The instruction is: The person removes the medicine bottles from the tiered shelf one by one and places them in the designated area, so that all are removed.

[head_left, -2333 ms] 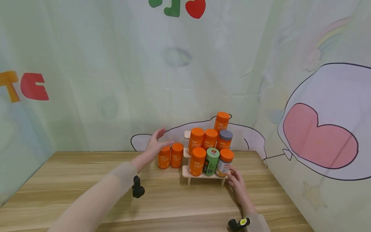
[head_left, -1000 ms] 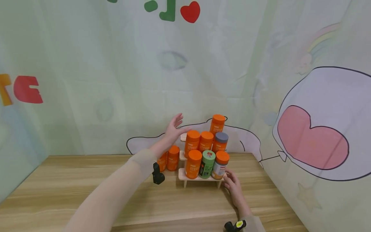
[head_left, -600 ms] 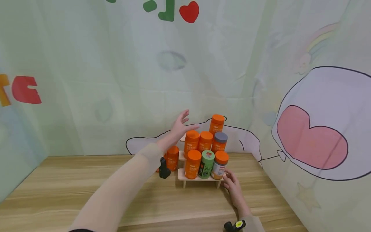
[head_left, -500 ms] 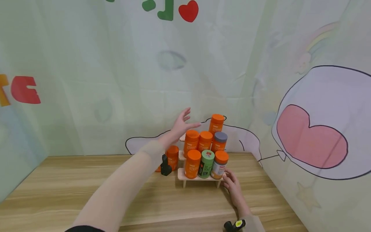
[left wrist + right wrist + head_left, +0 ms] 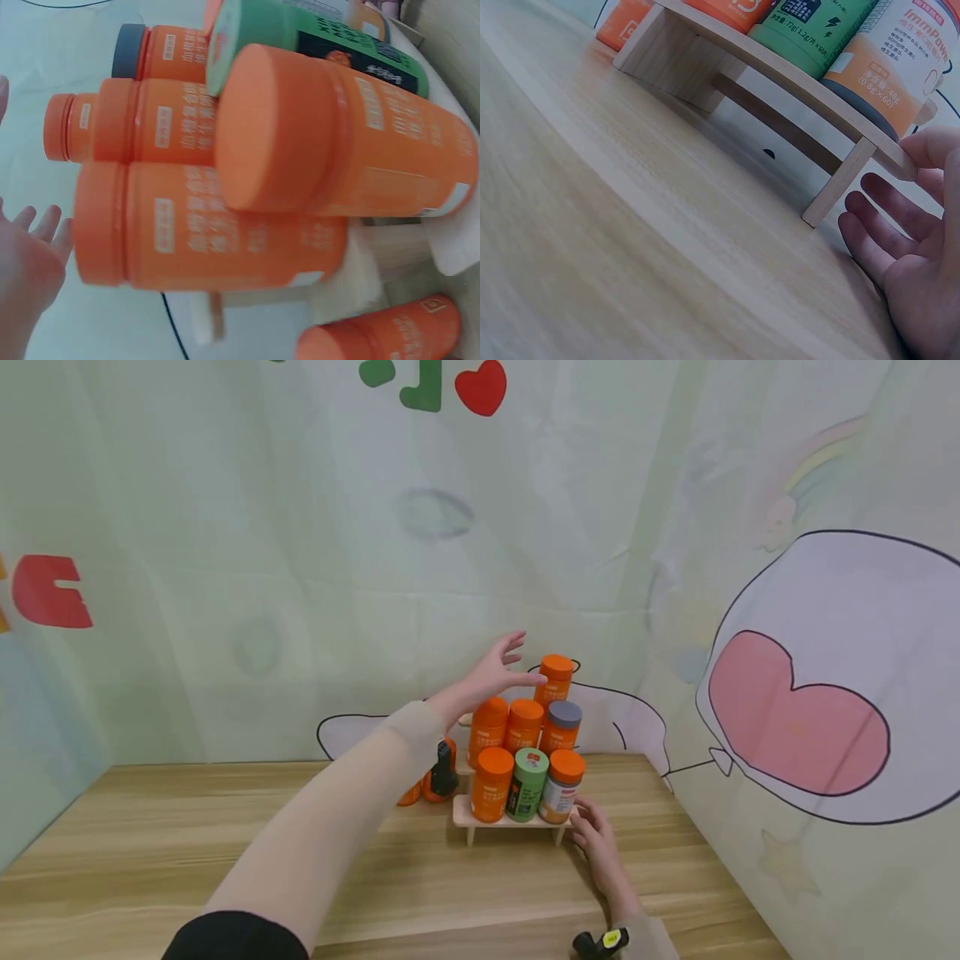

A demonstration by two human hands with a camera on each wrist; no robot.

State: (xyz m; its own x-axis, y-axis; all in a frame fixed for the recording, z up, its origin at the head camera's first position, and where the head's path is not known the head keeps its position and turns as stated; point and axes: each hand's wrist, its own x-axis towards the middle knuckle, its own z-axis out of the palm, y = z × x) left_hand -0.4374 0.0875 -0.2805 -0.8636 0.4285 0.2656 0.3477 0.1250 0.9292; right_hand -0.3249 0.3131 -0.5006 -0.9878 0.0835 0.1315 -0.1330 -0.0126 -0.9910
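Note:
A tiered wooden stand point(image 5: 462, 812) carries several upright supplement bottles. Most are orange; the front tier also has a green bottle point(image 5: 528, 785) and a white-labelled one point(image 5: 559, 793). An orange bottle point(image 5: 555, 668) is alone on the top tier. My left hand point(image 5: 491, 678) is raised over the stand's left side, fingers spread and holding nothing, its thumb overlapping that top bottle in the head view. Low at the stand's right end, my right hand point(image 5: 600, 852) pinches the shelf corner, its remaining fingers loosely bent beside the wooden leg point(image 5: 832, 191).
Two orange bottles point(image 5: 409, 795) stand on the wood-grain table point(image 5: 187, 843) left of the stand, partly hidden by the left forearm. Behind the table hangs a printed curtain point(image 5: 300, 568). A bottle with a grey lid point(image 5: 564, 717) stands on the middle tier.
My left hand has moved right and up, from above the two table bottles to beside the top bottle, staying unladen. The right hand keeps its place at the stand; the head view has shifted slightly.

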